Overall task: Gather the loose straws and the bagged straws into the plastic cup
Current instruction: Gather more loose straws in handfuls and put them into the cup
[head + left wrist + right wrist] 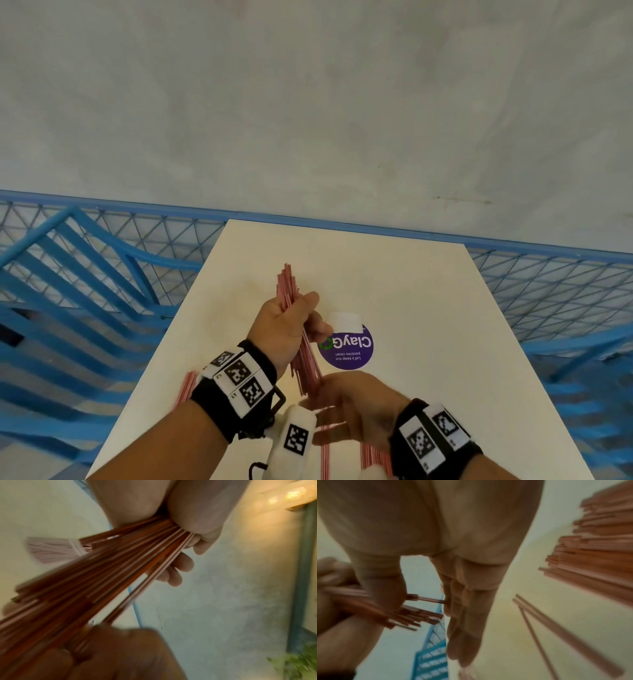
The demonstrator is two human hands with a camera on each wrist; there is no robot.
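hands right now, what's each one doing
Left hand: fingers curled round a bundle of straws.
Right hand: open, fingers straight against the bundle's lower ends.

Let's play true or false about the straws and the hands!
1. The left hand grips a bundle of straws. True.
2. The right hand is a closed fist. False: its fingers are straight, at the bundle's lower end.
3. More straws lie on the table. True.
4. The sticker on the table is red. False: it is purple.
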